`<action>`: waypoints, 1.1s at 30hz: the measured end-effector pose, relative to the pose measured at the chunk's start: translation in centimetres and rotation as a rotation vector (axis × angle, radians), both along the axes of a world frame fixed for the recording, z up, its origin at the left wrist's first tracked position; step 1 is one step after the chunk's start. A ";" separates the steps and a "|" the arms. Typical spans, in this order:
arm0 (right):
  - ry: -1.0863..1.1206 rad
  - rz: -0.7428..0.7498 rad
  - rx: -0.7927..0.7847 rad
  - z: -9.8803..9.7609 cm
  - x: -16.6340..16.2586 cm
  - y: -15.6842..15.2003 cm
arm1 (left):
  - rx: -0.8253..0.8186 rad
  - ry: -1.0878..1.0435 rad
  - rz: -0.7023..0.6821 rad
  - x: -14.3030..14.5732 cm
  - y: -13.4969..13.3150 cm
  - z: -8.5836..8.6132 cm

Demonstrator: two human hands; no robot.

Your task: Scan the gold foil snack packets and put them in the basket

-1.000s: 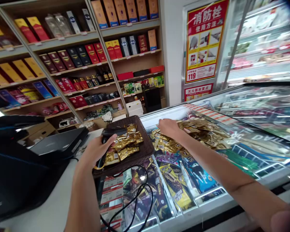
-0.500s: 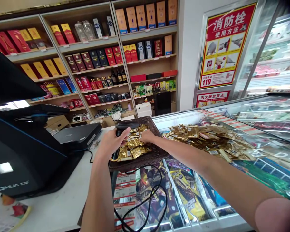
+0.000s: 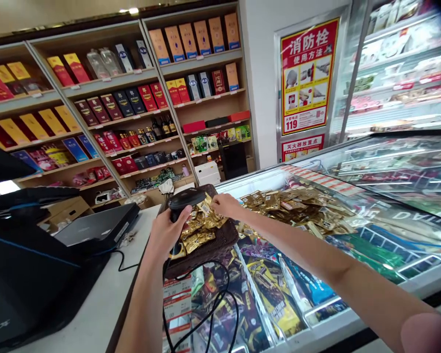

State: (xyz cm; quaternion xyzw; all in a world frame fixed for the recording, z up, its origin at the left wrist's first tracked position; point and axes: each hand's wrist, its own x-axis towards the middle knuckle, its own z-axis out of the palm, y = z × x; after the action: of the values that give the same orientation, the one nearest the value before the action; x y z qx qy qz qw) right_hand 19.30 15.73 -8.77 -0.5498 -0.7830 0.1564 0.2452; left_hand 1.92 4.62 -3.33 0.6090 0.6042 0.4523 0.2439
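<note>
My left hand (image 3: 168,230) is wrapped round a black barcode scanner (image 3: 185,198), held up over a dark wicker basket (image 3: 220,242) of gold sachets. My right hand (image 3: 226,205) pinches one gold sachet (image 3: 206,207) just in front of the scanner's head, above the basket. A heap of the same gold sachets (image 3: 301,208) lies on the glass lid of the chest freezer (image 3: 327,314) to the right. The scanner's black cable (image 3: 220,299) loops down over the freezer glass.
A black till screen and laptop-like unit (image 3: 95,228) stand on the white counter (image 3: 84,314) at left. Shelves of boxed bottles (image 3: 132,98) fill the back wall. A red poster (image 3: 306,76) hangs beside a chilled display cabinet (image 3: 404,73) at right.
My right hand left the heap on the freezer, came to the basket, and now holds a sachet up by the scanner. My left hand lifted the scanner slightly.
</note>
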 end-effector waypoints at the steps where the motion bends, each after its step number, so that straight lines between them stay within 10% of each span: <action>1: 0.061 -0.002 0.022 0.4 1.7 -0.2 | 0.002 -0.009 -0.005 0.5 0.0 -0.1; 11: 0.390 -0.042 -0.214 0.2 16.4 -1.3 | -0.087 -0.039 -0.136 3.9 0.6 -2.4; 33: 0.330 -0.058 -0.243 -0.5 17.5 -0.5 | -0.108 0.011 -0.241 5.2 0.5 -3.0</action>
State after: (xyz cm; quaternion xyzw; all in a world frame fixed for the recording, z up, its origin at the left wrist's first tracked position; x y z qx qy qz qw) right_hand 36.84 15.19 -9.32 -0.5646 -0.6915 0.3304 0.3064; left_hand 7.10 5.07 -6.32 0.6657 0.5514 0.3830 0.3258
